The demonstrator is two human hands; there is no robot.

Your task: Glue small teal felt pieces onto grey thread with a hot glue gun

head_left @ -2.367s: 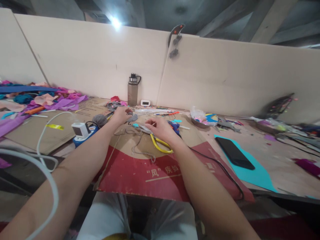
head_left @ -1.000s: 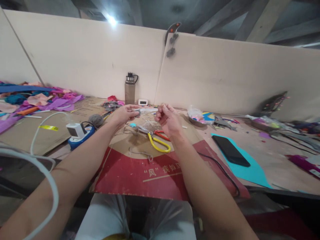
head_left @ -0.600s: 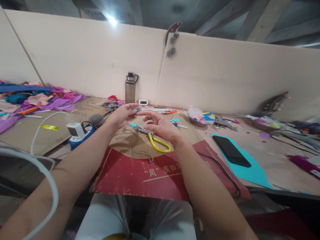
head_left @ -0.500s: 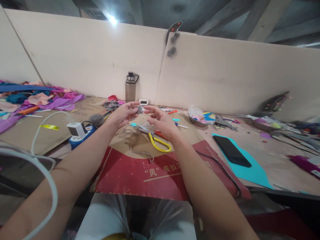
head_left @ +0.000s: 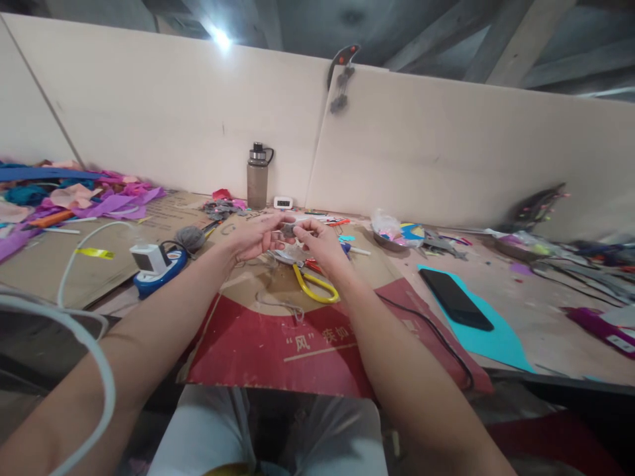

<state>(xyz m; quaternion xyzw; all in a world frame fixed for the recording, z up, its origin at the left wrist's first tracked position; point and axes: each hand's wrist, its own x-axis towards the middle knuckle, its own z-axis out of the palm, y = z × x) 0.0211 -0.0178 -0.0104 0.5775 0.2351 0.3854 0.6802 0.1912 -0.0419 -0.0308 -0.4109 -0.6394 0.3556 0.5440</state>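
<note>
— Where's the one grey piece [head_left: 288, 230]?
— Over the desk [head_left: 550, 314], in the pinching grip of left hand [head_left: 255, 238] and right hand [head_left: 320, 241].
— Pointing where?
— Too small to tell, long axis included.

Between the two forearms, a hand could pass from the near edge over the red part of the cardboard [head_left: 238, 360]; only a thin grey cord [head_left: 284, 305] lies there, and it is flat. Farther in, the yellow-handled tool [head_left: 311, 295] obstructs the way just below the right hand [head_left: 320, 243]. Behind the hands, the upright bottle [head_left: 257, 182] limits the reach. On the left, the blue power block [head_left: 159, 283] stands in the way; on the right, the black cable [head_left: 431, 325] crosses the cardboard.
</note>
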